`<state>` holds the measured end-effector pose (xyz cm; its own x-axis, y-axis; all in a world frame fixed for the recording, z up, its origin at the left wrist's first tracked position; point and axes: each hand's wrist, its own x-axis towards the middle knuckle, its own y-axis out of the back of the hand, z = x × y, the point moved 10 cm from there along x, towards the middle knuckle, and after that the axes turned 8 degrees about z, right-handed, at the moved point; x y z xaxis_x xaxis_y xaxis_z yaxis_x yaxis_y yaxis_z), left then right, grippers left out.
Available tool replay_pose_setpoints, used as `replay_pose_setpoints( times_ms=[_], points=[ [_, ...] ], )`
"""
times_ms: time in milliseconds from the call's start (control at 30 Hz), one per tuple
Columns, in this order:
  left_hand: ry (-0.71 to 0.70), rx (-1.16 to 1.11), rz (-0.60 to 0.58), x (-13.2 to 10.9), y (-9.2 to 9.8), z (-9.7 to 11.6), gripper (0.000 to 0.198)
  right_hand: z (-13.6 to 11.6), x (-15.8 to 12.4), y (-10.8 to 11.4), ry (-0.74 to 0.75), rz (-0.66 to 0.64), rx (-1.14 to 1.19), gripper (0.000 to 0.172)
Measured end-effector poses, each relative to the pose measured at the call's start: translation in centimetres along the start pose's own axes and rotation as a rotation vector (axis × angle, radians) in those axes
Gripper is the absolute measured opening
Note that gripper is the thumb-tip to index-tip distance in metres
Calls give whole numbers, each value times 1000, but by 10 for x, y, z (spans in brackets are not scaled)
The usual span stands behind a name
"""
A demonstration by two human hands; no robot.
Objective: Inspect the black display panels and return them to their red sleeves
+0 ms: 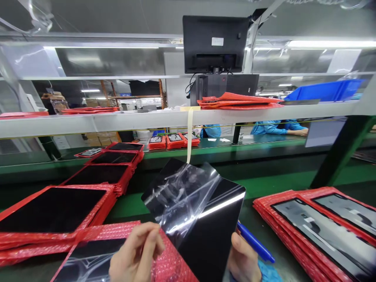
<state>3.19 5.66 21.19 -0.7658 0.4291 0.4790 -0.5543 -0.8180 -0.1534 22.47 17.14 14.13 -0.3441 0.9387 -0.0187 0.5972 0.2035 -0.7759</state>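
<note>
I hold a black glossy tablet panel (pixel 211 231) tilted up in front of me. A clear protective film (pixel 182 194) is partly peeled off its face and crumpled. My left hand (pixel 136 254) pinches the film's lower edge, fingers closed. My right hand (pixel 243 260) grips the panel's lower right edge and also has a blue pen (pixel 255 243) tucked in it. Under my left hand lies a red bubble-wrap sleeve (pixel 173 266) with another dark panel (pixel 91 260) on it.
Stacks of black panels in red bubble wrap (pixel 58 207) run along the left. More red-wrapped panels (pixel 323 231) lie at the right. Above the green conveyor (pixel 264 147) a shelf (pixel 117 119) carries a monitor (pixel 216 43), a blue bin (pixel 326 91) and red sleeves. Blue-sleeved workers (pixel 279 127) sit opposite.
</note>
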Motion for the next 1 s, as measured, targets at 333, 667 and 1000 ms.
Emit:
replay_pose_setpoints(
  times_ms=[333,667,1000],
  points=[
    [616,-560,-162,9,-32,-62,16,-9,6,-1,35,-6,-24,20],
    [394,-653,395,22,35,-42,7,10,-3,-55,62,-198,-251,43],
    [377,-627,466,22,50,-33,5,21,-20,-70,-15,-323,-391,39]
  ],
)
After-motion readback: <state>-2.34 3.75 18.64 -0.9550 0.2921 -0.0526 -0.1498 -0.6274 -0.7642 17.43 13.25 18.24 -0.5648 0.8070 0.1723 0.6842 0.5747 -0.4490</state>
